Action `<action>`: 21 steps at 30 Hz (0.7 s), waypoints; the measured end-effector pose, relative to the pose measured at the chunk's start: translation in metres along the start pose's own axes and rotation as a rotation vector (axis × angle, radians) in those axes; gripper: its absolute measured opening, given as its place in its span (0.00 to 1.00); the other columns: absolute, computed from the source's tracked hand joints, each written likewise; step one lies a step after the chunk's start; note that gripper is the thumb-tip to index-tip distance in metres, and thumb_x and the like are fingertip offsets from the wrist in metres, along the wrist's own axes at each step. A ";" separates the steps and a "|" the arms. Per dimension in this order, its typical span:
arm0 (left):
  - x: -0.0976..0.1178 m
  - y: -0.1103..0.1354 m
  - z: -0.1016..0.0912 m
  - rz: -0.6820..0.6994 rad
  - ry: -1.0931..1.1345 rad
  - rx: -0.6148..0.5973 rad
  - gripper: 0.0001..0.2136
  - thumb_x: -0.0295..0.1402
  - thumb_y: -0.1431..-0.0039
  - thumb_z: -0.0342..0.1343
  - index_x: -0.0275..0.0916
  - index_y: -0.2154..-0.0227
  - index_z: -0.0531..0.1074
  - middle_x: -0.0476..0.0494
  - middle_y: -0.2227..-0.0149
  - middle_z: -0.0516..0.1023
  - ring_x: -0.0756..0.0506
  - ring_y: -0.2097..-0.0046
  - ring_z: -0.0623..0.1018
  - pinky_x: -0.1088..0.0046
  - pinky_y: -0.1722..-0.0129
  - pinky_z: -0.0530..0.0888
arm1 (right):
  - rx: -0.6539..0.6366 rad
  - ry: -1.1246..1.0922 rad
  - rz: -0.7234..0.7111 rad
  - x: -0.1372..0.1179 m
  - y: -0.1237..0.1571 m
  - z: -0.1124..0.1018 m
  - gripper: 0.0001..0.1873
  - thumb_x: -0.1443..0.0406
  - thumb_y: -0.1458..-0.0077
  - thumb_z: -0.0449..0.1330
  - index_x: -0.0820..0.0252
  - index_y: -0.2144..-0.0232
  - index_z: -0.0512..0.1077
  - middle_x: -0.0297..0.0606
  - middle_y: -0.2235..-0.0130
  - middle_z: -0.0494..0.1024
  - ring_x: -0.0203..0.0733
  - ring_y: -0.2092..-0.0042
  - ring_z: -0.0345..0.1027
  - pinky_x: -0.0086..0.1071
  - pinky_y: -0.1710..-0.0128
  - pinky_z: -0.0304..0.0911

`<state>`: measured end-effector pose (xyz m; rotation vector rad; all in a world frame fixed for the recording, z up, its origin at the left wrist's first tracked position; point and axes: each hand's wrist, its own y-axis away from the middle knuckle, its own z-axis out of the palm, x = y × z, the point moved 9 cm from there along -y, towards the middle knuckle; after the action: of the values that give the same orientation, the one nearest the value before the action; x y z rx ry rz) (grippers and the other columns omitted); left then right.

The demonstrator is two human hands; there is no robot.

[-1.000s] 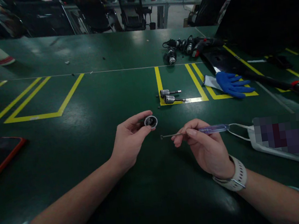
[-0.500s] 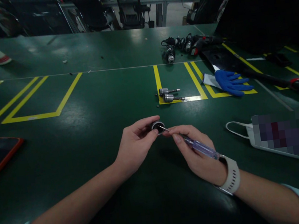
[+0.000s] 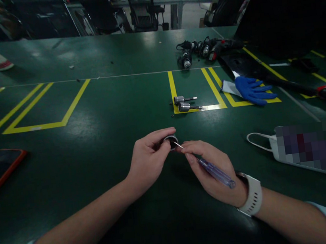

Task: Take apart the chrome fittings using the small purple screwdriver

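a cup-shaped part (image 3: 171, 137) is being pinched above the surface (image 3: 130, 98) by the left hand (image 3: 147, 162); a screwdriver (image 3: 217, 173), grasped by the right hand (image 3: 215, 189), is being angled into its mouth. steadiness is probably being best served by firm pinching and a lightly guided shaft.

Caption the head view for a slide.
Left hand holds a metal cup; right hand holds a screwdriver reaching into it.

Bent left fingers (image 3: 159, 135) beside right fingers (image 3: 198, 147)

Tabletop (image 3: 94, 151) open leftward to phone (image 3: 0, 173); cylinders (image 3: 183, 107) ahead
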<state>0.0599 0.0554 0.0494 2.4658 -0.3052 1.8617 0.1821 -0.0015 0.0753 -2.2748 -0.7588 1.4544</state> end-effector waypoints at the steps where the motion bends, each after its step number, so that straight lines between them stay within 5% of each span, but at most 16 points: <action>1: 0.001 0.000 0.000 0.011 -0.009 0.002 0.12 0.22 0.46 0.53 0.33 0.60 0.77 0.44 0.61 0.81 0.49 0.62 0.80 0.76 0.60 0.78 | -0.001 0.015 -0.012 -0.002 0.000 0.000 0.15 0.74 0.43 0.53 0.55 0.56 0.68 0.39 0.60 0.77 0.42 0.56 0.72 0.39 0.54 0.68; 17: -0.002 0.000 0.002 0.013 0.025 -0.012 0.10 0.24 0.47 0.54 0.36 0.63 0.77 0.45 0.60 0.80 0.47 0.61 0.79 0.71 0.60 0.78 | 0.010 -0.015 -0.005 -0.003 0.003 -0.001 0.15 0.77 0.44 0.54 0.59 0.56 0.67 0.39 0.60 0.75 0.37 0.57 0.71 0.32 0.56 0.66; 21: -0.009 -0.007 -0.017 -0.092 0.163 0.037 0.09 0.27 0.47 0.56 0.37 0.62 0.76 0.46 0.62 0.80 0.47 0.62 0.79 0.68 0.59 0.79 | 0.000 -0.044 -0.020 -0.011 0.005 -0.008 0.13 0.77 0.44 0.53 0.60 0.58 0.68 0.39 0.61 0.76 0.36 0.58 0.71 0.31 0.56 0.66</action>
<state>0.0428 0.0661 0.0462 2.2883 -0.1495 2.0308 0.1867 -0.0118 0.0838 -2.2351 -0.7924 1.5001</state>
